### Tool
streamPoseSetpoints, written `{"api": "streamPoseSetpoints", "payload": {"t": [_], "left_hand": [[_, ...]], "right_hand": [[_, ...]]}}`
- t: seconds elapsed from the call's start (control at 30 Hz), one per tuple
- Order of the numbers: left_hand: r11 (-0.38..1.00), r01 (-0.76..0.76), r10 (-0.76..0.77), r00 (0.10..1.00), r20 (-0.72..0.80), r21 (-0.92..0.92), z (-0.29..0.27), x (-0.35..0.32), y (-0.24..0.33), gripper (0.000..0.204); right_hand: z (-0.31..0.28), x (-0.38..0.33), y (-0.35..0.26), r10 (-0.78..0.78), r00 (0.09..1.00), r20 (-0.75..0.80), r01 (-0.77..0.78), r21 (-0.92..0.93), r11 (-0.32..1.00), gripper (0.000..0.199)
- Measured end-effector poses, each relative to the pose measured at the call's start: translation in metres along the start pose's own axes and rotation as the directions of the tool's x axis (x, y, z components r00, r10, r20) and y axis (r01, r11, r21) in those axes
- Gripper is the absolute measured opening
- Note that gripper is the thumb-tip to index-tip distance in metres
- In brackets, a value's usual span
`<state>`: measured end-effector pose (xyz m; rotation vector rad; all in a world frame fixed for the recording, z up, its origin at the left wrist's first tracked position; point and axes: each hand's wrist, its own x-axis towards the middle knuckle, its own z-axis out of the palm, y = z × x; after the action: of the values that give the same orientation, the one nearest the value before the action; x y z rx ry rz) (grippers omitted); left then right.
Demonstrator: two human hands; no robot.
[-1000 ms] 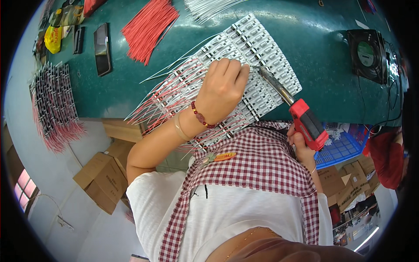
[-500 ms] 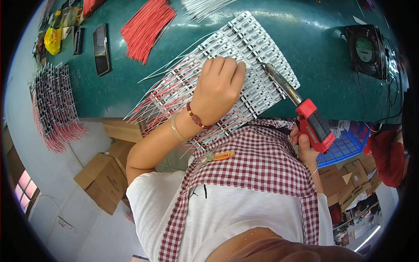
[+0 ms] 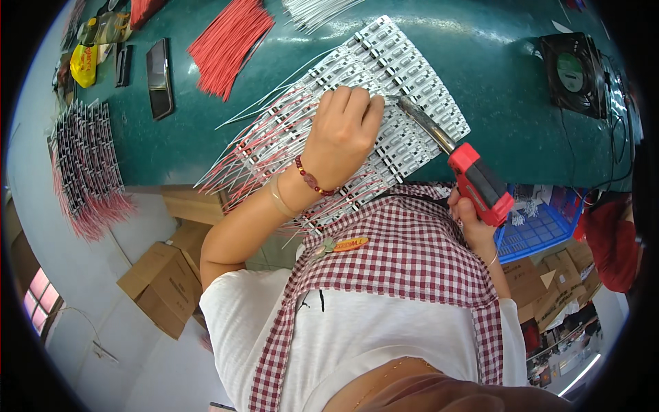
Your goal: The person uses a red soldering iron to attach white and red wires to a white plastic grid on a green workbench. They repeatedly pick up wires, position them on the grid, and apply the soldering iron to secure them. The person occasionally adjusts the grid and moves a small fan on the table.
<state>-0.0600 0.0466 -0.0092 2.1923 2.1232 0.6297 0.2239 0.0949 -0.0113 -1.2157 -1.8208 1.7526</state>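
My right hand grips a red and black soldering gun, whose metal barrel slants up and left over the panel. Its tip is beside the fingers of my left hand. That hand rests over a panel of white circuit boards, fingers bent down and pressed together; what they pinch is hidden below them. The panel is set with rows of small dark and metal parts. Red and white wires stick out from its left side toward the lower left.
A bundle of red wires and one of white wires lie behind the panel. At left are a phone and a stack of wired boards. A black fan stands at right, above a blue basket. Cardboard boxes sit below.
The soldering gun and my right hand have moved left and slightly up, bringing the tip nearer my left fingers. My left hand has shifted only slightly.
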Motion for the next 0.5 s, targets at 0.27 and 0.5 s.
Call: {"api": "streamPoseSetpoints", "payload": {"t": [0.27,0.5], "left_hand": [[1.000,0.004,-0.004,1.000,0.010,-0.005,-0.001,0.000,0.000,0.030],[0.999,0.008,-0.009,0.999,0.041,0.032,-0.004,0.002,0.001,0.028]], "right_hand": [[0.000,0.000,-0.009,0.006,0.999,-0.032,0.000,0.157,0.988,0.025],[-0.001,-0.001,-0.009,-0.008,0.999,-0.038,0.015,0.171,0.985,0.031]]}}
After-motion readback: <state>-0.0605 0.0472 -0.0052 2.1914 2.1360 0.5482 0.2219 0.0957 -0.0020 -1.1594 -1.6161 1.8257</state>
